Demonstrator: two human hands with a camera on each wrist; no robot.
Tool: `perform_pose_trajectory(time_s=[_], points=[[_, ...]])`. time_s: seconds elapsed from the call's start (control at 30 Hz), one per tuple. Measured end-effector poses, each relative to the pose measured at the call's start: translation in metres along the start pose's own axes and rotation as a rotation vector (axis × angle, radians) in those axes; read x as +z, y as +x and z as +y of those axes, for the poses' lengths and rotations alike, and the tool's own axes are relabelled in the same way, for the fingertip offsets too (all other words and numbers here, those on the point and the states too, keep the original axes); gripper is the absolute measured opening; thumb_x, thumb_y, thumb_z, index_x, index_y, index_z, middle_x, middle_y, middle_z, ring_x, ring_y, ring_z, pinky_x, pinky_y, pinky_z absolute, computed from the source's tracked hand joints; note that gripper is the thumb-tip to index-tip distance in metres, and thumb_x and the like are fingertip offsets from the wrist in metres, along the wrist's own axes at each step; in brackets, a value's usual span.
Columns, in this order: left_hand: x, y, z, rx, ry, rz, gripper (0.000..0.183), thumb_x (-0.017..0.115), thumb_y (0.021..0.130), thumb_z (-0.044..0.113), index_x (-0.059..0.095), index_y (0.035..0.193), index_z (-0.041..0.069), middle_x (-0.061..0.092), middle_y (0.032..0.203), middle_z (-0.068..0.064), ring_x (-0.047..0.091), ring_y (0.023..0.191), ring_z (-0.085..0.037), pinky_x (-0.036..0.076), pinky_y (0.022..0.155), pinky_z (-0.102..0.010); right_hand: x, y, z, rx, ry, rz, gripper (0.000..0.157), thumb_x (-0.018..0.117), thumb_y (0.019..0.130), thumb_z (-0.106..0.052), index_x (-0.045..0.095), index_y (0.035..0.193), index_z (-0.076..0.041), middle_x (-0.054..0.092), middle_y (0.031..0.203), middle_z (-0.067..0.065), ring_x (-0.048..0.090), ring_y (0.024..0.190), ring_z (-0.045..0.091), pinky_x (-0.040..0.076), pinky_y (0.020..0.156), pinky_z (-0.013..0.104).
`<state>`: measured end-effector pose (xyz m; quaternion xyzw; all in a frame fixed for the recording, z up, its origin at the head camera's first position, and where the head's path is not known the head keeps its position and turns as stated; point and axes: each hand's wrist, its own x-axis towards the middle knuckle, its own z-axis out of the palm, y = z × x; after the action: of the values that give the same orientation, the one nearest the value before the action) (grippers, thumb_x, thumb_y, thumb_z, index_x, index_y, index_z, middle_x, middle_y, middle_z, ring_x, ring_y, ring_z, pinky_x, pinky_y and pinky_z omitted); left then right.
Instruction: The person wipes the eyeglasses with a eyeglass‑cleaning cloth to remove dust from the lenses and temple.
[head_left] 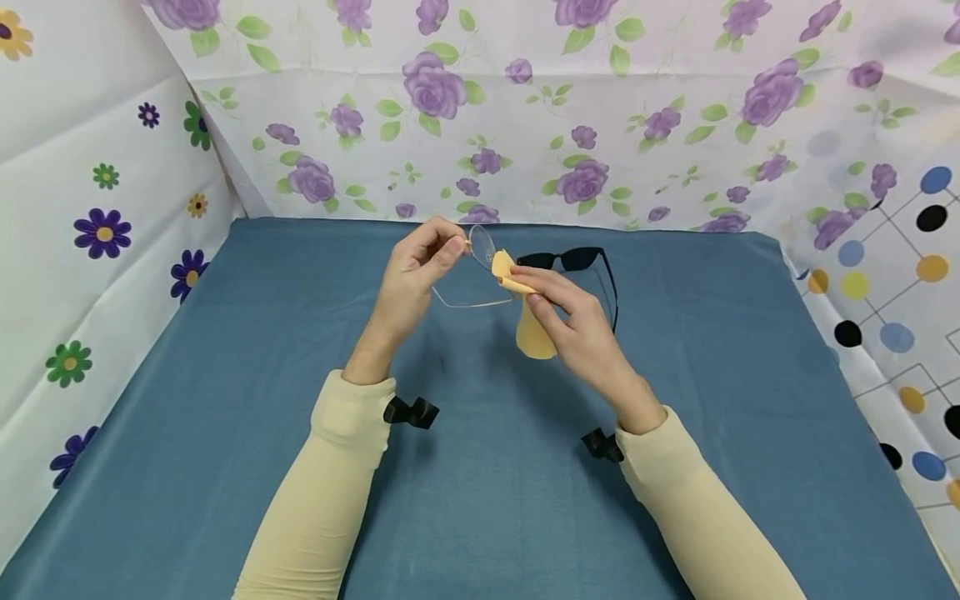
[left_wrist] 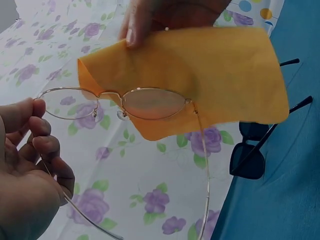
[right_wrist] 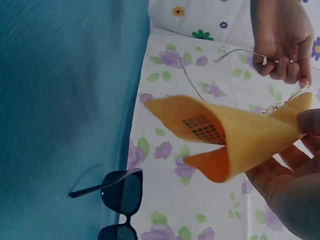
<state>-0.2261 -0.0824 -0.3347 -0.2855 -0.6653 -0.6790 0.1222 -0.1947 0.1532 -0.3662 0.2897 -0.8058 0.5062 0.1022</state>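
My left hand (head_left: 412, 279) pinches a pair of thin gold-rimmed eyeglasses (left_wrist: 154, 104) at the end of the frame beside one lens. Both temple arms are unfolded and hang toward me. A yellow cleaning cloth (head_left: 535, 333) is gripped between the thumb and fingers of my right hand (head_left: 577, 321). In the left wrist view the cloth spreads directly behind the far lens, which looks orange through it. The right wrist view shows the cloth (right_wrist: 260, 140) folded over in a cone, with a dark printed patch on its inner face.
Black sunglasses (head_left: 579, 259) lie with arms unfolded on the blue tablecloth (head_left: 480, 500), behind my right hand. A flower-printed sheet (head_left: 480, 125) rises at the table's far edge, with patterned sheets at both sides. Black straps (head_left: 411, 412) sit at my cuffs.
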Motion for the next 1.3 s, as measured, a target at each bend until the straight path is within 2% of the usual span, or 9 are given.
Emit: perform_pose_trajectory(time_s=[0.2, 0.33, 0.53, 0.7, 0.8, 0.97, 1.1, 1.2, 1.3], points=[[0.003, 0.000, 0.002, 0.000, -0.016, -0.030, 0.015, 0.051, 0.107, 0.002, 0.061, 0.100, -0.006, 0.056, 0.090, 0.000, 0.043, 0.079, -0.020, 0.036, 0.076, -0.035, 0.000, -0.001, -0.002, -0.024, 0.043, -0.006, 0.032, 0.056, 0.109, -0.011, 0.069, 0.138, -0.011, 0.059, 0.148, 0.002, 0.052, 0.139, 0.019, 0.045, 0.110, 0.044], [0.004, 0.000, 0.004, -0.004, -0.019, -0.065, 0.015, 0.051, 0.108, 0.003, 0.061, 0.099, -0.004, 0.056, 0.090, -0.001, 0.044, 0.079, -0.021, 0.036, 0.076, -0.034, 0.001, -0.001, 0.000, -0.006, 0.054, -0.002, 0.032, 0.055, 0.109, -0.012, 0.067, 0.139, -0.012, 0.059, 0.149, 0.001, 0.052, 0.139, 0.018, 0.046, 0.110, 0.044], [0.003, -0.001, 0.005, 0.009, -0.029, -0.052, 0.016, 0.051, 0.107, 0.002, 0.059, 0.097, -0.007, 0.055, 0.088, 0.000, 0.041, 0.078, -0.027, 0.035, 0.075, -0.035, -0.001, 0.002, 0.011, 0.104, 0.138, 0.002, 0.036, 0.054, 0.111, -0.016, 0.063, 0.145, -0.011, 0.060, 0.147, 0.004, 0.060, 0.130, 0.022, 0.050, 0.104, 0.042], [0.001, -0.001, 0.005, 0.008, -0.057, -0.046, 0.016, 0.051, 0.105, 0.002, 0.059, 0.097, -0.008, 0.056, 0.088, 0.001, 0.041, 0.078, -0.024, 0.035, 0.075, -0.033, -0.006, 0.004, 0.016, 0.221, 0.218, 0.018, 0.036, 0.056, 0.110, -0.018, 0.064, 0.143, -0.006, 0.065, 0.137, 0.013, 0.065, 0.118, 0.024, 0.054, 0.093, 0.031], [0.001, 0.000, 0.005, 0.013, -0.074, -0.043, 0.015, 0.052, 0.105, 0.001, 0.059, 0.098, -0.009, 0.055, 0.087, -0.004, 0.042, 0.077, -0.021, 0.036, 0.074, -0.031, -0.008, 0.004, 0.018, 0.261, 0.244, 0.021, 0.036, 0.057, 0.109, -0.018, 0.064, 0.141, -0.005, 0.067, 0.133, 0.016, 0.065, 0.111, 0.023, 0.054, 0.087, 0.028], [0.002, 0.000, 0.004, 0.019, -0.078, -0.025, 0.015, 0.052, 0.105, 0.001, 0.059, 0.098, -0.010, 0.048, 0.082, -0.007, 0.042, 0.076, -0.020, 0.035, 0.074, -0.031, -0.006, 0.004, 0.015, 0.225, 0.217, -0.005, 0.034, 0.058, 0.109, -0.018, 0.066, 0.140, -0.005, 0.058, 0.142, 0.010, 0.058, 0.119, 0.020, 0.050, 0.095, 0.032], [0.002, 0.000, 0.003, 0.025, -0.079, -0.008, 0.014, 0.051, 0.105, 0.001, 0.060, 0.098, -0.008, 0.049, 0.082, -0.010, 0.042, 0.075, -0.020, 0.035, 0.074, -0.033, -0.004, 0.003, 0.011, 0.171, 0.156, 0.006, 0.032, 0.058, 0.108, -0.014, 0.068, 0.136, -0.002, 0.047, 0.140, 0.010, 0.051, 0.116, 0.021, 0.046, 0.092, 0.035], [0.002, 0.001, 0.003, 0.028, -0.106, 0.001, 0.015, 0.051, 0.105, 0.001, 0.062, 0.095, -0.001, 0.052, 0.084, -0.009, 0.043, 0.076, -0.019, 0.036, 0.075, -0.032, -0.003, 0.003, 0.009, 0.152, 0.156, -0.005, 0.031, 0.058, 0.109, -0.014, 0.068, 0.136, -0.003, 0.049, 0.140, 0.008, 0.053, 0.116, 0.022, 0.047, 0.091, 0.038], [0.002, 0.001, 0.003, 0.026, -0.143, 0.004, 0.019, 0.050, 0.104, 0.000, 0.064, 0.094, 0.007, 0.055, 0.086, -0.001, 0.043, 0.077, -0.018, 0.036, 0.076, -0.031, -0.002, 0.003, 0.009, 0.155, 0.183, -0.028, 0.033, 0.055, 0.110, -0.016, 0.067, 0.138, -0.005, 0.052, 0.146, 0.002, 0.054, 0.126, 0.020, 0.047, 0.098, 0.042]])
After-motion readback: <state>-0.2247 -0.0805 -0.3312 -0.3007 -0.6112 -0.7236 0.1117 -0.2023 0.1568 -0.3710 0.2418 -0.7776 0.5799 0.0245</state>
